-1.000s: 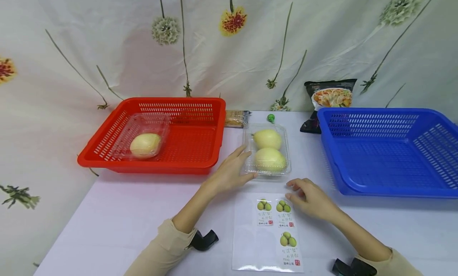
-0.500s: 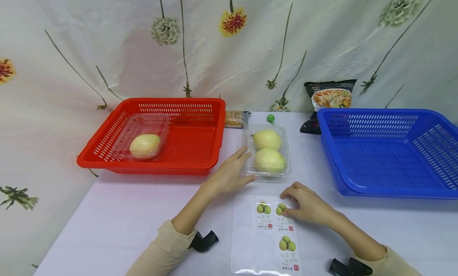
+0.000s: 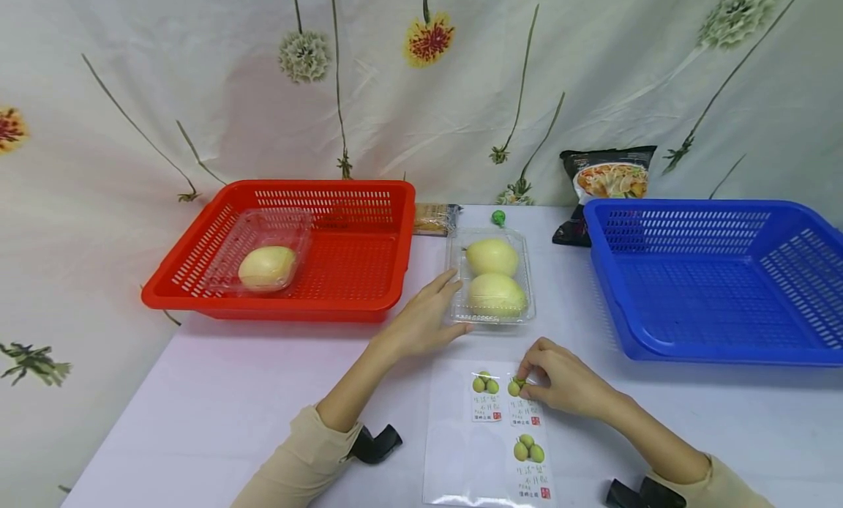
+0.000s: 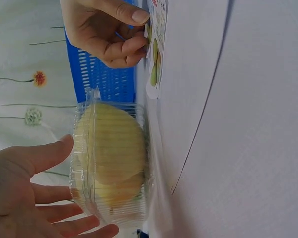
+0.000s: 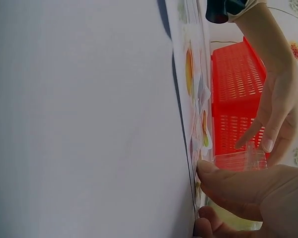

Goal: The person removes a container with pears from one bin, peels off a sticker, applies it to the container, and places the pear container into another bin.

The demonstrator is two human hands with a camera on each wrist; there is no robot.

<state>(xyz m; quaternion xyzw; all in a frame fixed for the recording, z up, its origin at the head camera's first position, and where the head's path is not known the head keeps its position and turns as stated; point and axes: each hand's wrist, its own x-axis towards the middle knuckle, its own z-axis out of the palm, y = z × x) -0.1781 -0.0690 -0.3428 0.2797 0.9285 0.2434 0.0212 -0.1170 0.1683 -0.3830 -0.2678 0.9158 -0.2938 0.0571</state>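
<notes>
A red basket (image 3: 342, 274) sits far left on the bench (image 3: 230, 391), one boxed pear (image 3: 266, 266) inside. The left hand (image 3: 421, 314) rests flat-fingered against the clear pear box (image 3: 490, 277). Near it, the right hand (image 3: 560, 380) seems to pinch a sticker (image 3: 520, 398) on the sheet (image 3: 474, 449). A blue basket (image 3: 718, 281) stands right.

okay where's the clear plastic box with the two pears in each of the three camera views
Head: the clear box of pears stands at centre on the white table, between the red basket and the blue basket; the left hand touches its left side.
Left wrist: lower left, beside the open left hand.
Right wrist: only a corner shows, lower right, behind the right hand.
Shared landmark: the sticker sheet the right hand picks at.
</notes>
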